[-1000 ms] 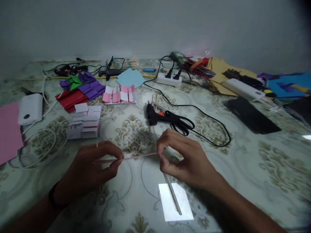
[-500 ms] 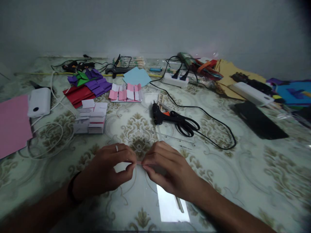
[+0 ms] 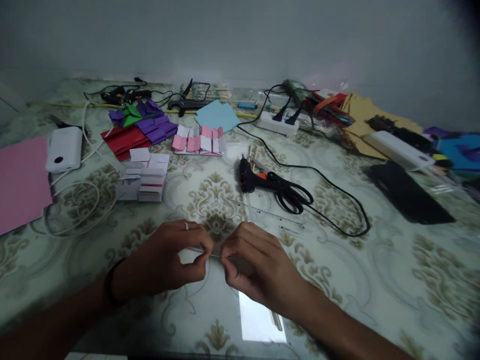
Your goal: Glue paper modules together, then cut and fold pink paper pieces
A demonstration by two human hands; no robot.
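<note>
A thin piece of paper (image 3: 215,256), seen nearly edge-on, spans the small gap between my two hands. My left hand (image 3: 180,257), with a ring and a dark wristband, pinches its left end between thumb and forefinger. At the other end, my right hand (image 3: 258,262) is closed on the paper with thumb and curled fingers. Most of the piece is hidden by the fingers. Both hands are just above the patterned tabletop. Below my right hand lies a bright white rectangle (image 3: 258,325) with a grey pen-like stick (image 3: 276,321) on it.
Ahead lie a black glue gun (image 3: 247,177), black-handled scissors (image 3: 294,195) and a clear ruler (image 3: 277,217). White folded papers (image 3: 144,175) and pink-white ones (image 3: 198,141) sit ahead left. A power strip (image 3: 277,124) stands behind; a black phone (image 3: 410,192) lies right.
The gap between my hands has widened slightly, showing the paper as a thinner line. The whole view has shifted a little; the table items stay in place.
</note>
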